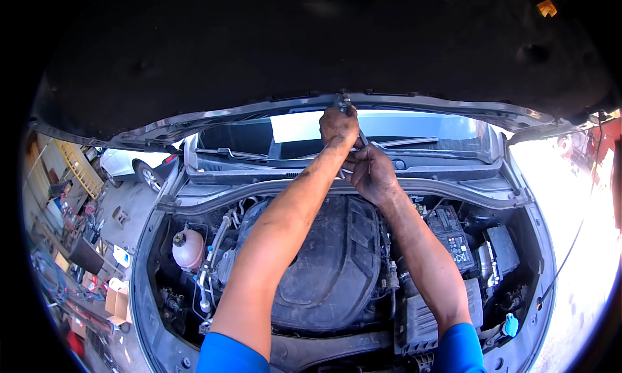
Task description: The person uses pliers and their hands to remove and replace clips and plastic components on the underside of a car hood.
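- Work area: bright, cluttered garage floor; white car, yellow metal ladder and open brown cardboard box off to my left.
- In front: open engine bay with broad black plastic engine cover, pinkish translucent coolant tank, dark boxy battery.
- Overhead: raised hood with black lining; windshield behind my hands.
- Left hand: raised to mid front edge of hood, fingers curled just under small greyish metal latch piece. Can't tell if it grips the piece or only steadies there.
- Right hand: just below and right of the left, fingers closed on slim silver metal tool.
- Tool location: between my two hands, slanting up from right fingers toward left fist, above rear of engine bay. Far end hidden; exact type unclear.
- Handling, my guess: tool stiff, hard, fairly light, not fragile; could slip, since my fingers look grimy. Best hold: around the bare shaft, lower part.
- Latch piece: likely rigid, fixed to hood edge; take it by its sides, minding pinched fingertips.
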`<state>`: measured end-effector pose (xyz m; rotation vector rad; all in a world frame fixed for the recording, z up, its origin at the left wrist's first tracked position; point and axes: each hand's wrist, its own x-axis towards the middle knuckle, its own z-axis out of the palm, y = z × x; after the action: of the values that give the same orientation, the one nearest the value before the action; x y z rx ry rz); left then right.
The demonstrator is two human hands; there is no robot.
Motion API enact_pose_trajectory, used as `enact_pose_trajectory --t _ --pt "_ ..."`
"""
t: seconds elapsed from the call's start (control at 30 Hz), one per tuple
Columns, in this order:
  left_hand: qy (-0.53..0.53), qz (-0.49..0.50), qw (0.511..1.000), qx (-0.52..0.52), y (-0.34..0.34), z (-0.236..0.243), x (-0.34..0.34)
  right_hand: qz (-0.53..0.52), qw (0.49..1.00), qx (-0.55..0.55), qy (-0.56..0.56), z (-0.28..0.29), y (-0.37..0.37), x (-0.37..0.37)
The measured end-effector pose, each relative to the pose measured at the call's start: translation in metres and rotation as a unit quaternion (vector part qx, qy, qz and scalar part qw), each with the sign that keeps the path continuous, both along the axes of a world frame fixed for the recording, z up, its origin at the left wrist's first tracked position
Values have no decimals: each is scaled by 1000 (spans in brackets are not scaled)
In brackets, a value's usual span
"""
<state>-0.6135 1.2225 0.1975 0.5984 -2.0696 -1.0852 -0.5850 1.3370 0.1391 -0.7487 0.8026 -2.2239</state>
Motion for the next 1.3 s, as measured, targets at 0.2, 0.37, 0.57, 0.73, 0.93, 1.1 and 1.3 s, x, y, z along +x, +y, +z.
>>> enact_pose_trajectory --t 0.2,0.37,0.57,0.73,0.93,1.1,1.3 --pt "3 -61 996 -61 -1 17 24 77 995 -47 -29 14 11 2" --pt "0 -82 993 -81 0 20 32 71 993 -68 -62 5 4 7" --pt "28 -65 996 -47 -7 13 19 95 988 -124 -5 1 -2 1" --pt "77 -62 992 -73 -3 7 15 99 987 -119 -52 -7 -4 -7" --pt "106 -56 992 -38 1 3 14 68 994 -82 -25 -15 -11 -19" --pt "103 -58 992 -46 -5 -7 6 34 997 -64 -31 -14 -15 -15" --pt "71 -42 996 -29 -8 -9 -7 -4 995 -76 -63 -29 -32 -26"
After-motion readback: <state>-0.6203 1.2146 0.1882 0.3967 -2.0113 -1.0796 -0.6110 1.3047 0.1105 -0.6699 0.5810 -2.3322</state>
